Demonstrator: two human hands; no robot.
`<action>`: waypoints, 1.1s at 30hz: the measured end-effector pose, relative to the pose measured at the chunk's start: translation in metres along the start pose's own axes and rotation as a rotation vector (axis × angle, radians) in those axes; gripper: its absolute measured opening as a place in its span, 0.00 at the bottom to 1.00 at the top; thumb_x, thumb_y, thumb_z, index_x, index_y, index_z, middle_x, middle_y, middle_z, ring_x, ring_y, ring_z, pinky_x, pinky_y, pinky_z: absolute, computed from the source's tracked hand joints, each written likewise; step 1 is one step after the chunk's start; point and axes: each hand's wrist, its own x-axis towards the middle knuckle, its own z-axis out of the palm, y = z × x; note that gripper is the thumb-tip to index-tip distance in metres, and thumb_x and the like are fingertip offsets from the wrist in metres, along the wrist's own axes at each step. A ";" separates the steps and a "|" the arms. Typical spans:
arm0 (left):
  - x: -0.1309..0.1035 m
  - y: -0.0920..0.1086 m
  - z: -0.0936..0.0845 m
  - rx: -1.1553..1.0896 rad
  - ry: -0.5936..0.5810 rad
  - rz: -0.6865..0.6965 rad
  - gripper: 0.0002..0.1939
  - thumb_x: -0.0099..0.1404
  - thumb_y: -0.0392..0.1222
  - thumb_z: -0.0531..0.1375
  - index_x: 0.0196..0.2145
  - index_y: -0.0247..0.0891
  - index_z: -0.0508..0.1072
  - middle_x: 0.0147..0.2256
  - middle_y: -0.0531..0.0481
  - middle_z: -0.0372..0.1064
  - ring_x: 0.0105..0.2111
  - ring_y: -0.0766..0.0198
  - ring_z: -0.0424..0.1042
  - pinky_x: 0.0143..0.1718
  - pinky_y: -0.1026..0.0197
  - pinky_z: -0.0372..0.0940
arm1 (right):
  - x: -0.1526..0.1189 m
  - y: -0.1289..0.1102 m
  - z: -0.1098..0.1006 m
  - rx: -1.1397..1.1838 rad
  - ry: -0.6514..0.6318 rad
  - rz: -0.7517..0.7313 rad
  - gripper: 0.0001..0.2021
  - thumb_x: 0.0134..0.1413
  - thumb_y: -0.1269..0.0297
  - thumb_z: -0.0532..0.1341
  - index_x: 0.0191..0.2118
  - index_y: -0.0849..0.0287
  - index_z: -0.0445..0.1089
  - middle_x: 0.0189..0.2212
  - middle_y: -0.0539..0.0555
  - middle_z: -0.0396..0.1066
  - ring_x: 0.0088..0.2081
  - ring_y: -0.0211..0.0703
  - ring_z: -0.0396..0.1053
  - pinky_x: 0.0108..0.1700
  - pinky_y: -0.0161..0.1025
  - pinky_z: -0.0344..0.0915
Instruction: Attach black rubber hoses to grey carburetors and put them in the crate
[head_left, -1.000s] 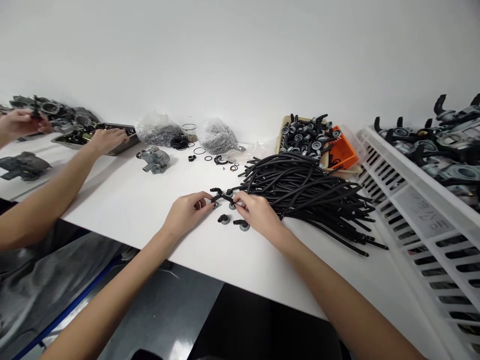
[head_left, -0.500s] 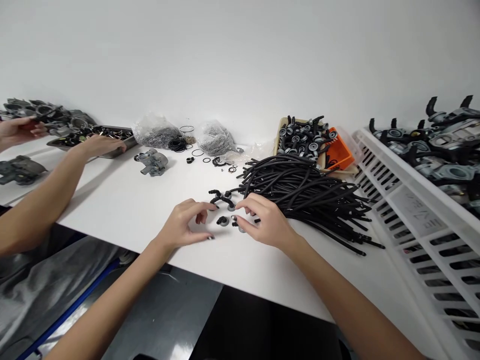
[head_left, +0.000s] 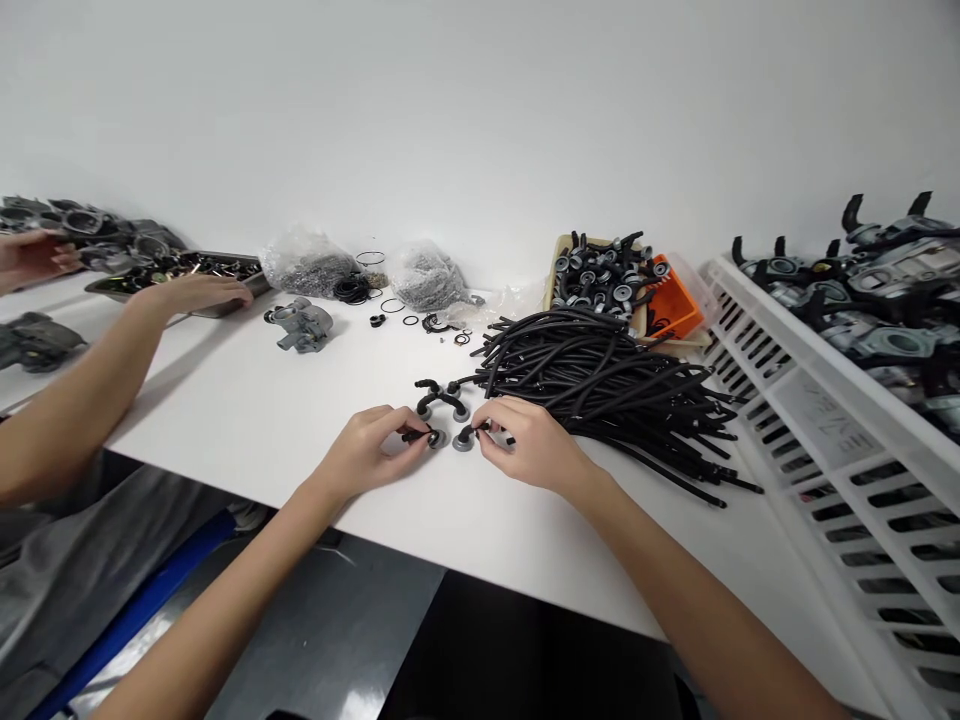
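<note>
My left hand (head_left: 382, 442) pinches the black stem of a small elbow fitting (head_left: 437, 438) with a grey round base, low over the white table. Facing it, my right hand (head_left: 517, 437) has thumb and finger closed on the black stem of a second elbow fitting (head_left: 463, 438), its grey base towards the left. Just behind both hands, several similar black fittings (head_left: 451, 401) lie close together. A pile of black rubber hoses (head_left: 600, 385) spreads out behind and right of my right hand.
A yellow tray of fittings (head_left: 556, 285) and an orange bin (head_left: 677, 300) stand behind the hoses. At right is a white slatted crate (head_left: 832, 410) of metal parts. A metal carburetor body (head_left: 300, 325) lies left. Another person's hands (head_left: 187, 293) work around a metal tray (head_left: 112, 290).
My left hand has closed its spread fingers on one fitting. My right hand has closed on another fitting. The other person's left hand has shifted slightly left.
</note>
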 end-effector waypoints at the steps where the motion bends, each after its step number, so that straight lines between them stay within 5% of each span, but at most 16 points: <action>1: -0.001 0.000 0.000 -0.005 0.000 -0.015 0.02 0.64 0.37 0.61 0.36 0.40 0.71 0.30 0.51 0.76 0.28 0.64 0.75 0.30 0.63 0.67 | 0.000 0.000 0.000 0.010 -0.006 -0.002 0.09 0.54 0.77 0.58 0.38 0.58 0.70 0.33 0.53 0.75 0.34 0.41 0.71 0.40 0.37 0.67; 12: 0.001 0.002 -0.001 -0.045 -0.112 -0.049 0.09 0.61 0.37 0.62 0.28 0.41 0.63 0.33 0.51 0.77 0.31 0.64 0.76 0.33 0.63 0.67 | 0.000 0.001 0.002 0.007 -0.053 0.043 0.07 0.55 0.75 0.60 0.37 0.57 0.66 0.34 0.53 0.74 0.37 0.44 0.72 0.42 0.39 0.67; 33: 0.002 -0.001 -0.001 0.009 -0.141 -0.100 0.09 0.61 0.35 0.60 0.40 0.41 0.68 0.36 0.50 0.74 0.37 0.60 0.74 0.41 0.58 0.67 | 0.002 -0.002 0.018 -0.076 -0.003 0.068 0.08 0.58 0.77 0.60 0.39 0.57 0.68 0.36 0.54 0.77 0.39 0.46 0.73 0.45 0.42 0.67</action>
